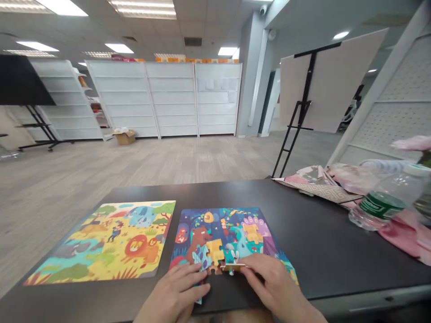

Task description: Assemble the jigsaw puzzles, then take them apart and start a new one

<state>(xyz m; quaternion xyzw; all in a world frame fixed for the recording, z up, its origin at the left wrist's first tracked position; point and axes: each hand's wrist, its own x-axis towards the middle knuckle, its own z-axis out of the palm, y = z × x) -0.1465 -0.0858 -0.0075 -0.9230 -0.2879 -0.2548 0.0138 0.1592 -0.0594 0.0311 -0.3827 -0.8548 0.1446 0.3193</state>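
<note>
A partly assembled jigsaw puzzle of forest animals [218, 235] lies on the dark table [303, 229], with a bear, a peacock and loose-looking yellow pieces on it. My right hand [269, 281] pinches a small jigsaw piece [233, 267] at the puzzle's lower edge. My left hand [174, 289] lies over a blue patterned jigsaw piece [202, 259], partly hiding it. Whether those fingers grip it, I cannot tell. To the left lies a finished-looking savanna puzzle with a lion and an elephant [101, 244].
A plastic water bottle with a green label [380, 204] lies at the table's right, beside pink cloth [404, 233] and a patterned fabric [313, 179]. Beyond the table's far edge are a wide floor, white shelving [171, 98], a cardboard box [125, 137] and an easel [303, 94].
</note>
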